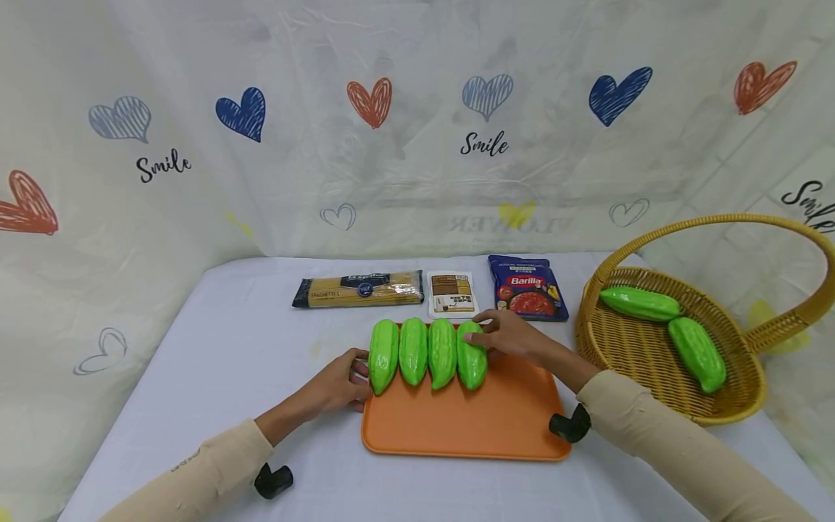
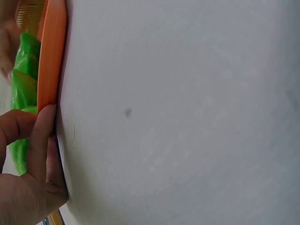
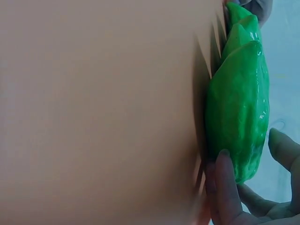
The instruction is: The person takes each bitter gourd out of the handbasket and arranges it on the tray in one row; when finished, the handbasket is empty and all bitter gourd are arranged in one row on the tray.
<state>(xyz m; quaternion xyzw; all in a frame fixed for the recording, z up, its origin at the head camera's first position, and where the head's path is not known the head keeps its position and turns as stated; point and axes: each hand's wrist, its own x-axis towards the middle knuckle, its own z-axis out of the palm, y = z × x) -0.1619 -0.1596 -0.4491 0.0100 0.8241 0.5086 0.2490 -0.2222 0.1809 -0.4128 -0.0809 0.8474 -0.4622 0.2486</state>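
Several glossy green bitter melons (image 1: 412, 351) lie side by side along the far part of an orange tray (image 1: 457, 431). At the tray's left edge, my left hand (image 1: 339, 380) has bent fingers meeting on the rim, beside the leftmost melon; the left wrist view shows these fingers (image 2: 44, 124) against the tray wall (image 2: 52, 51). My right hand (image 1: 512, 335) is around the far end of the rightmost melon (image 1: 471, 362). In the right wrist view one finger (image 3: 226, 176) touches that melon (image 3: 239, 108), while another fingertip stands apart from it.
A wicker basket (image 1: 590, 330) with a tall handle stands at the right, holding two more green melons (image 1: 696, 354). Behind the tray lie a spaghetti pack (image 1: 365, 290), a small white-and-brown packet (image 1: 453, 293) and a blue Barilla pouch (image 1: 527, 286). A white cloth covers the table.
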